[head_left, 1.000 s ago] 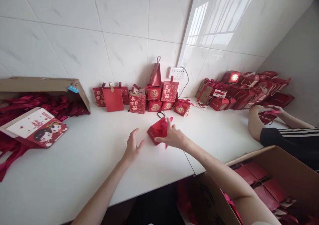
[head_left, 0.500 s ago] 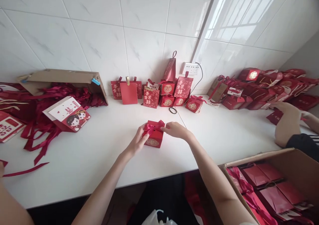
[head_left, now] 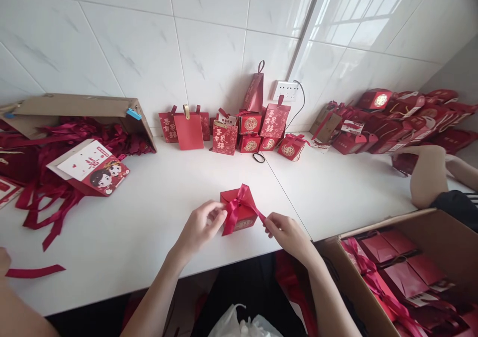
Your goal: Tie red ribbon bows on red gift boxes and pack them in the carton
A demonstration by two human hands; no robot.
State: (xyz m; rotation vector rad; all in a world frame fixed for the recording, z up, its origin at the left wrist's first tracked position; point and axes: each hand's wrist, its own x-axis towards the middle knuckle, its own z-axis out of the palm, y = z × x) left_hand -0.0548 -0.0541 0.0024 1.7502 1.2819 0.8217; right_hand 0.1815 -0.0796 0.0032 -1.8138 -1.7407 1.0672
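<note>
Bright, soft light leaves barred glare on the glossy tiled wall.

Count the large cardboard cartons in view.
2: the left carton on the white table, spilling red ribbons; the right carton at lower right, holding red gift boxes. Others may be hidden.

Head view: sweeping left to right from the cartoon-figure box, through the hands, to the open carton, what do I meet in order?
Box with cartoon figures → left hand → red box with a bow → right hand, pinching a ribbon tail → open carton holding red packages.
</note>
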